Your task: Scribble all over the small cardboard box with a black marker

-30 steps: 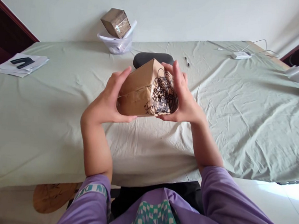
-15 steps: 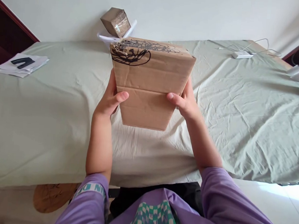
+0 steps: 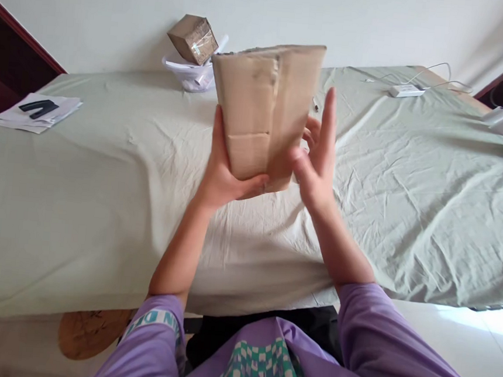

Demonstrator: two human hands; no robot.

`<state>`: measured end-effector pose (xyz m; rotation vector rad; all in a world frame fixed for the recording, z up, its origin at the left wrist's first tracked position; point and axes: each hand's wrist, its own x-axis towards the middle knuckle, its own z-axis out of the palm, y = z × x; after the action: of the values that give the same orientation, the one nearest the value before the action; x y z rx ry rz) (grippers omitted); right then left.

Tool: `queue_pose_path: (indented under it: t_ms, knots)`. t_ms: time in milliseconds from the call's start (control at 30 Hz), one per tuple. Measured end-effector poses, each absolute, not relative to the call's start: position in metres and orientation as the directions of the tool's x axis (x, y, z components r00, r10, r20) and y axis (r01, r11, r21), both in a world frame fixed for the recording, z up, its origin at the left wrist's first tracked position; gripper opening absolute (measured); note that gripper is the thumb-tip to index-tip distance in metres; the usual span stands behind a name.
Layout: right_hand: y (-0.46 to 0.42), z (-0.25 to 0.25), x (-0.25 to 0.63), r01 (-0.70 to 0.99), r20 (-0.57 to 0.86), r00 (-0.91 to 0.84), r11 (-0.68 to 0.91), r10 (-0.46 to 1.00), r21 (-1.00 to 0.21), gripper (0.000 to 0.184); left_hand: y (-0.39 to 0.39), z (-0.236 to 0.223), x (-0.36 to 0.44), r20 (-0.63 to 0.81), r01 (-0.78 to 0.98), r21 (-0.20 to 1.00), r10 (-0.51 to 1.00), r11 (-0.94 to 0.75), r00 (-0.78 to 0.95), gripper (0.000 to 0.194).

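A brown cardboard box (image 3: 253, 112) is held up above the cloth-covered table, turned so a side and a corner edge face me. My left hand (image 3: 224, 174) grips its lower left, the thumb lying across the near face and the fingers mostly hidden behind. Beside the box's right side, my right hand (image 3: 318, 159) has its fingers spread, index finger pointing up. Its thumb is close to the box; whether it touches I cannot tell. Black scribbles seen on the box earlier are now largely out of sight.
Behind the box, a clear plastic tub (image 3: 191, 77) carries a smaller cardboard box (image 3: 194, 38). Papers (image 3: 59, 114) with a black stapler-like object (image 3: 39, 108) lie at left. A white power strip (image 3: 407, 91) with cables is at back right. Wrinkled pale green cloth (image 3: 408, 214) covers the table.
The box has been turned and raised slightly, showing a different side. My right hand has loosened from its right side and spread its fingers; my left hand has moved right with the box.
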<state>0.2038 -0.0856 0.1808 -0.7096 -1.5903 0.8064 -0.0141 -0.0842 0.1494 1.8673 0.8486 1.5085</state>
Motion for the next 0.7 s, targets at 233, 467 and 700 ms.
queue_pose_path:
  t_ms: [233,467,700]
  knots:
    - [-0.062,0.18,0.224,0.067,0.501,0.006,0.5,0.865,-0.864,0.097,-0.058,0.133,-0.052,0.633,-0.252,0.774,0.713,-0.581,0.301,0.099]
    - [-0.048,0.173,0.221,-0.192,0.357,-0.327,0.308,0.875,-0.932,0.096,-0.062,0.137,-0.052,0.576,-0.111,0.817,0.806,-0.566,0.136,0.116]
    - [-0.043,0.17,0.218,-0.118,0.445,-0.372,0.434,0.815,-0.893,0.102,-0.087,0.158,-0.066,0.492,0.169,0.838,0.852,-0.519,0.181,0.154]
